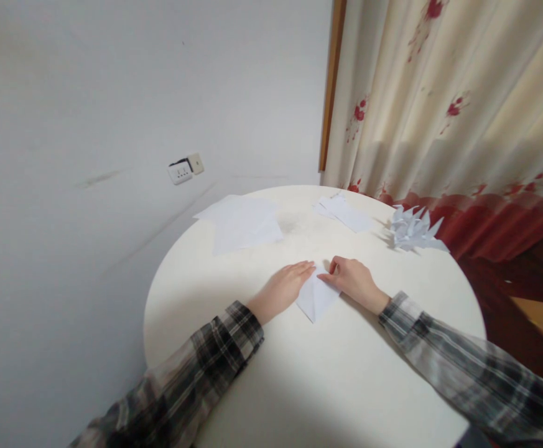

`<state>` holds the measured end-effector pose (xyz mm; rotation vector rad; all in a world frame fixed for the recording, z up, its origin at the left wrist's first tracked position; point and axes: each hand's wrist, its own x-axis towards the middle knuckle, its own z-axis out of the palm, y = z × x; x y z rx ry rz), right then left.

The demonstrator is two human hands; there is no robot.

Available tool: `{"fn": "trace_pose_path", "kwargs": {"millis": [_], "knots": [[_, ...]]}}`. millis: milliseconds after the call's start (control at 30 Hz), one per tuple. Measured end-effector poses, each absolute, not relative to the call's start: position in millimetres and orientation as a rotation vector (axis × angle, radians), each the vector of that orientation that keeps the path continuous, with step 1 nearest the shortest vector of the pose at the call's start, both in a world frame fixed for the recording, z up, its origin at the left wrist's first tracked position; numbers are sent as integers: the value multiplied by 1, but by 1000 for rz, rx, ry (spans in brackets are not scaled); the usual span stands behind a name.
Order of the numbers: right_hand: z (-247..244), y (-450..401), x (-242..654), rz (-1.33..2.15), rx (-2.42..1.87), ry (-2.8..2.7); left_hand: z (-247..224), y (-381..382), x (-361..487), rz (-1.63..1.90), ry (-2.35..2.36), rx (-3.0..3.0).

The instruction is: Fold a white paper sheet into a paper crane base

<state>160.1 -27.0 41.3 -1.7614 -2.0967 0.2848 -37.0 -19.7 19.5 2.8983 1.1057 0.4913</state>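
A small folded piece of white paper (316,298) lies on the round white table (290,379), one corner pointing toward me and a crease down its middle. My left hand (284,289) rests flat along its left edge, fingers stretched out and together. At the upper right of the paper, my right hand (351,280) is curled, thumb and forefinger close together at the paper's edge. The far corner of the paper is partly covered by my fingers.
Large white sheets (247,224) lie at the table's back left. Smaller paper pieces (346,213) sit at the back. A cluster of folded paper cranes (413,229) stands at the right edge. Behind are a wall with a socket (180,172) and a flowered curtain (439,124).
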Motion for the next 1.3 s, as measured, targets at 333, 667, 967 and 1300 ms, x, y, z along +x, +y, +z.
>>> {"fn": "trace_pose_path", "kwargs": {"millis": [333,667,967,1300], "knots": [[30,-38,166,187,-956,-2423,17,-13,-39,350,1149,2890],[27,-38,189,242,-1042,-2632,26,-30,-39,452,831,3088],[28,-35,192,268,-1083,-2680,39,-41,-38,450,834,2785],[33,-11,216,644,-923,-2659,49,-42,-37,143,853,2658]]}}
